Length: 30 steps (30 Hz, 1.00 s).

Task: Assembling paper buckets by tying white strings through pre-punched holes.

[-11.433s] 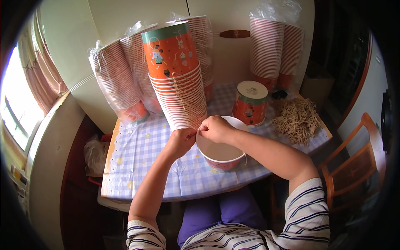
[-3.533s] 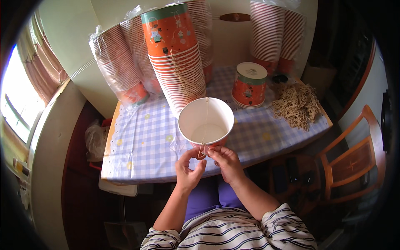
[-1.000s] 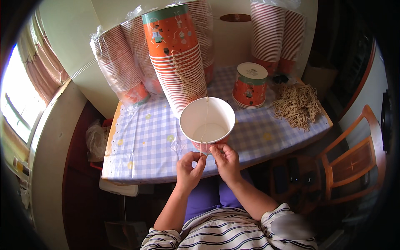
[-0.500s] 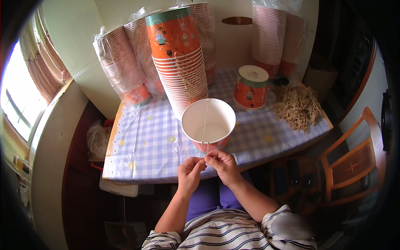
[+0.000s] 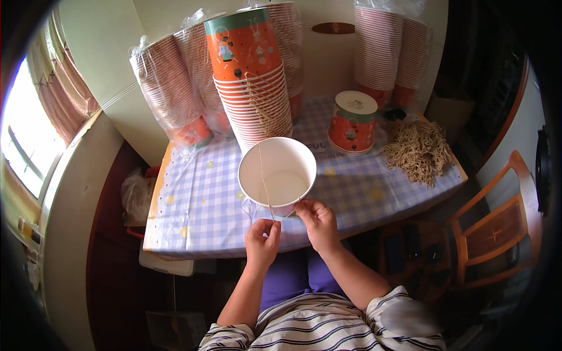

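Note:
A paper bucket (image 5: 278,175) with a white inside and an orange outer wall stands near the table's front edge, its mouth turned up toward me. A thin tan string (image 5: 264,178) crosses its opening from the far rim to the near rim and hangs over the front. My left hand (image 5: 262,243) pinches the string just in front of the bucket. Against the near right rim, my right hand (image 5: 317,224) has its fingertips closed on the string, which runs slanting between both hands. The string's ends are too small to make out.
Behind the bucket rises a tall stack of orange buckets (image 5: 252,88) with strings hanging down its side. An upturned bucket (image 5: 353,126) and a heap of tan strings (image 5: 418,153) are at the right. Plastic-wrapped stacks (image 5: 170,88) line the back; a wooden chair (image 5: 497,228) stands at right.
The bucket has shifted to the left, and the string across it with it. My hands have parted: the right one has moved up to the rim, the left one slightly leftward.

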Tool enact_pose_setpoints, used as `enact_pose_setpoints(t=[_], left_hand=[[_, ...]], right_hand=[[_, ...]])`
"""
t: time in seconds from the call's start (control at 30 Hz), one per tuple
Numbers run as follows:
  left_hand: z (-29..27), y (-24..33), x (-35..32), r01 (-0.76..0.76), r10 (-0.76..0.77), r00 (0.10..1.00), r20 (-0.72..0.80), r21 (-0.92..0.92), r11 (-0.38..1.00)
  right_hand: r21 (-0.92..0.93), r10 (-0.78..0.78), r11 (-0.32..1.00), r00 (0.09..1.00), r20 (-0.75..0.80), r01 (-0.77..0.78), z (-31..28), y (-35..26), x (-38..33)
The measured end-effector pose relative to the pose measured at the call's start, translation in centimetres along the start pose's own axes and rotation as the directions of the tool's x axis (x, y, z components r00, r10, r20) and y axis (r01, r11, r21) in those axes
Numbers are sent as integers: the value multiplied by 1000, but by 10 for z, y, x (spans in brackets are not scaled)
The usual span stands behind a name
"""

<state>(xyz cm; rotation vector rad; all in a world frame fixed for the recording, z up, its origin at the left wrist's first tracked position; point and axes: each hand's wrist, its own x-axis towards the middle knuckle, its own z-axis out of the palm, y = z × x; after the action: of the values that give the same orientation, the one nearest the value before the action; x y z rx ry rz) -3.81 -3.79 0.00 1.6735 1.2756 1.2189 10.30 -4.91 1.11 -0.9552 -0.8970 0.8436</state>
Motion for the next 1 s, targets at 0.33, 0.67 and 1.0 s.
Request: enact_pose_setpoints(t=[0.33, 0.67, 1.0], left_hand=[[16, 44, -4, -579, 593, 800, -95, 139, 803], [27, 37, 9, -384, 386, 923, -2, 80, 920], [27, 44, 7, -461, 469, 883, -6, 173, 870]], right_hand=[[103, 186, 974, 973, 137, -201, -10, -15, 8], [215, 227, 941, 959, 171, -262, -16, -17, 6], [53, 62, 996, 995, 74, -66, -14, 1, 5]])
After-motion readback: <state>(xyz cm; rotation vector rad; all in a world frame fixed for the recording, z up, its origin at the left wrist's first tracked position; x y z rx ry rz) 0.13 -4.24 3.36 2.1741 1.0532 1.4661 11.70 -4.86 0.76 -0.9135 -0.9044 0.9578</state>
